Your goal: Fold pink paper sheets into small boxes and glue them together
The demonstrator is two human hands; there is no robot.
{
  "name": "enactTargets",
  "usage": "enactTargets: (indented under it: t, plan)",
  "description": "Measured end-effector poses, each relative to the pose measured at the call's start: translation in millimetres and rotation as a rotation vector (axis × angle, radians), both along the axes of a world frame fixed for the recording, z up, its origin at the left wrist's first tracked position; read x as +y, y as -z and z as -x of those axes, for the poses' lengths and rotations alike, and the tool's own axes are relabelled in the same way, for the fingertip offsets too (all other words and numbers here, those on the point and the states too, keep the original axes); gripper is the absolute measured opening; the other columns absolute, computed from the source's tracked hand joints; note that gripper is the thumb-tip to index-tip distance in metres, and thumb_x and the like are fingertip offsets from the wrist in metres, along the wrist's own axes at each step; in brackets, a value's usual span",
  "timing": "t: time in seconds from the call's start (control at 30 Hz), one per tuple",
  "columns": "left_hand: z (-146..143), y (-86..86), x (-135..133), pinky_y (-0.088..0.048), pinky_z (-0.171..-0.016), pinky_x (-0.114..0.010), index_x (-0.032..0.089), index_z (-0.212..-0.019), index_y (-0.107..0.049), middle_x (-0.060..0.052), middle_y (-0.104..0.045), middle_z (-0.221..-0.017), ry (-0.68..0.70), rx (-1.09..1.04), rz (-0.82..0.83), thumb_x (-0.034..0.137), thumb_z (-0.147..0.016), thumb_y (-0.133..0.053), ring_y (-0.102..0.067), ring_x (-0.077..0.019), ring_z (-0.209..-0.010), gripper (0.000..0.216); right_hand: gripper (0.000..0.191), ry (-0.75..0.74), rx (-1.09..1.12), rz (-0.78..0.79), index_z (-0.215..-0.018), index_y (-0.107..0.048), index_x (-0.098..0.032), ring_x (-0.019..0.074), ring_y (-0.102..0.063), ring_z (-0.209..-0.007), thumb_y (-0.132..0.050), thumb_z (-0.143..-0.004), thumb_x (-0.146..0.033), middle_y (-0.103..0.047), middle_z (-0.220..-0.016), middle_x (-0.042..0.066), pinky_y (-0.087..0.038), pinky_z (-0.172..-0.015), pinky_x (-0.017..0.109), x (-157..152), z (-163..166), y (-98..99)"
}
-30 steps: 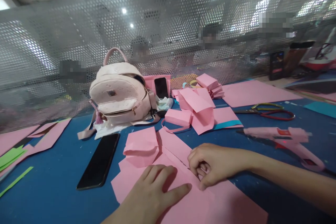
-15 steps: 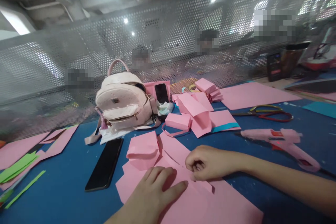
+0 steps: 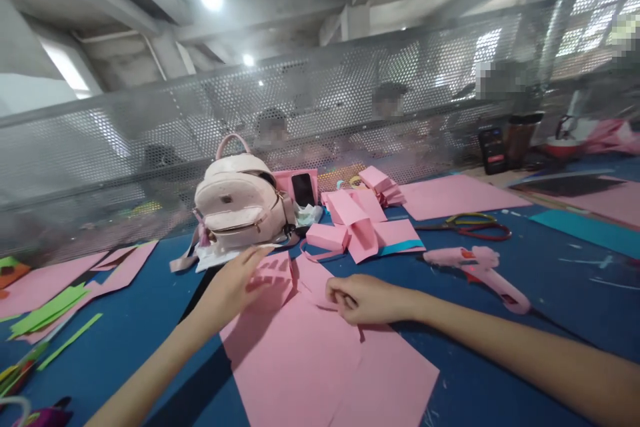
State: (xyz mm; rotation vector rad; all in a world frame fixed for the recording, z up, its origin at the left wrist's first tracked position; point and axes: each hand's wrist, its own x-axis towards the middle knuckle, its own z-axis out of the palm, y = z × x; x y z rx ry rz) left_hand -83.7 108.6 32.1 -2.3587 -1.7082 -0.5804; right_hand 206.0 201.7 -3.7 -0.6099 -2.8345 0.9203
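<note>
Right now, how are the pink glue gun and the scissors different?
The glue gun is mostly pink, while the scissors have one yellow handle, one red handle and dark blades. The glue gun has a dark cord at its handle; the scissors have none. The scissors lie farther back, the glue gun nearer. Both rest on the blue table, pointing left in the picture.

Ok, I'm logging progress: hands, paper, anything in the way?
Left hand open over folded pink piece. Right hand, fingers curled, over pink sheets; grip unclear. Possibly in the way: that piece, at sheets' far end; glue gun clear.
</note>
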Motion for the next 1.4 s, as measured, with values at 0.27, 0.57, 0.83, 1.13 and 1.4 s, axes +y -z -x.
enactTargets:
  t: [0.27, 0.57, 0.83, 1.13, 1.4]
  plan:
    - [-19, 1.8, -20, -0.045, -0.104, -0.043, 0.022, -0.131, -0.053, -0.011, -0.058, -0.134, 0.038, 0.022, -0.067, 0.021, -0.098, -0.050, -0.055, -0.0254, -0.125, 0.033, 0.022, -0.086, -0.005, 0.036, -0.084, -0.062, -0.014, 0.0128, -0.065, -0.072, -0.042, -0.090, -0.010, -0.071, -0.085, 0.005, -0.044, -0.064, 0.020, -6, -6, -15.1]
    - [-54, 5.1, -12, -0.039, -0.107, -0.049, 0.022, -0.131, -0.056, -0.012, -0.057, -0.139, 0.065, 0.122, -0.053, 0.006, -0.092, -0.049, -0.052, -0.0286, -0.129, 0.043, 0.027, 0.043, -0.029, -0.153, -0.073, -0.056, -0.017, 0.0172, -0.055, -0.071, -0.044, -0.096, -0.026, -0.061, -0.076, 0.003, -0.036, -0.065, 0.026, -17, -34, -61.7]
    - [11, -0.2, -12, -0.045, -0.070, -0.031, 0.019, -0.103, -0.066, -0.004, -0.067, -0.086, -0.097, -0.233, 0.058, 0.010, -0.079, -0.053, -0.063, -0.0231, -0.078, 0.029, 0.034, 0.138, -0.022, -0.026, -0.094, -0.066, -0.017, 0.0148, -0.051, -0.062, -0.038, -0.098, -0.036, -0.056, -0.075, 0.002, -0.037, -0.061, 0.026, -26, -97, -86.4]
    - [7, -36.4, -1, -0.044, -0.059, -0.022, 0.016, -0.075, -0.060, 0.001, -0.057, -0.066, 0.079, -0.956, 0.266, 0.048, -0.081, -0.068, -0.053, -0.0115, -0.059, 0.033, 0.035, 0.131, 0.034, 0.141, -0.092, -0.065, -0.014, 0.0151, -0.050, -0.064, -0.037, -0.097, -0.035, -0.052, -0.071, 0.001, -0.040, -0.064, 0.027, -38, -95, -91.7]
    - [14, -16.7, 33, -0.057, -0.079, -0.038, 0.016, -0.122, -0.059, -0.008, -0.063, -0.115, 0.005, -1.283, 0.401, 0.035, -0.097, -0.060, -0.066, -0.0199, -0.094, 0.032, 0.037, 0.065, 0.061, 0.221, -0.092, -0.063, -0.015, 0.0150, -0.053, -0.067, -0.039, -0.100, -0.042, -0.054, -0.072, 0.001, -0.043, -0.067, 0.028, -48, -85, -90.8]
